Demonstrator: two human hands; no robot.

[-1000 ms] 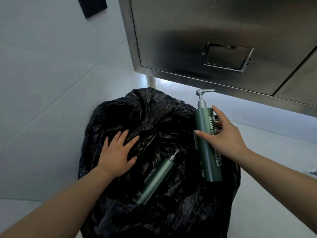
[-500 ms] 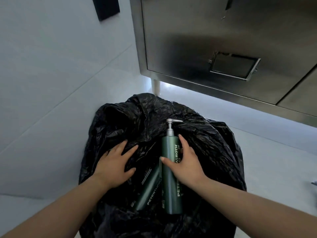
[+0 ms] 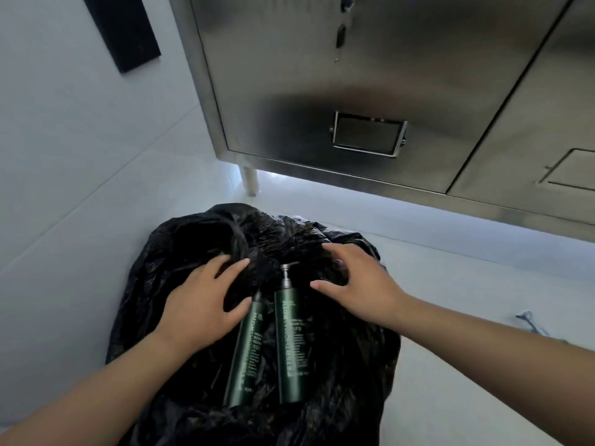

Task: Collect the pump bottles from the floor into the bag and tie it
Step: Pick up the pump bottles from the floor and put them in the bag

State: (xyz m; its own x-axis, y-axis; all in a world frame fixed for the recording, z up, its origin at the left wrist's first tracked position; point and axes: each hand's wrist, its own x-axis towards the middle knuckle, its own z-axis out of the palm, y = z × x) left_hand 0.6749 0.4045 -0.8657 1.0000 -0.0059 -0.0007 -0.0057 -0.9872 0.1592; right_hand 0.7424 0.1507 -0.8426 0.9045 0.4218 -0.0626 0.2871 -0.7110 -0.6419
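Note:
A crumpled black plastic bag point(image 3: 180, 246) lies spread open on the pale floor in front of me. Two dark green pump bottles lie side by side in its hollow, pumps pointing away: the left bottle point(image 3: 245, 355) and the right bottle point(image 3: 291, 346). My left hand point(image 3: 203, 300) rests flat on the bag's left fold, fingers spread, its thumb near the left bottle's neck. My right hand point(image 3: 360, 284) hovers over the bag's right side, fingers apart, holding nothing, just right of the right bottle's pump.
A stainless steel cabinet point(image 3: 370, 85) with a recessed handle stands close behind the bag on a short leg point(image 3: 249, 180). A white tiled wall point(image 3: 64, 140) runs along the left. A small bluish object point(image 3: 528, 320) lies on the floor at far right.
My right hand laid the second bottle down beside the first in the bag, let go of it and moved to the right. My left hand stayed on the bag.

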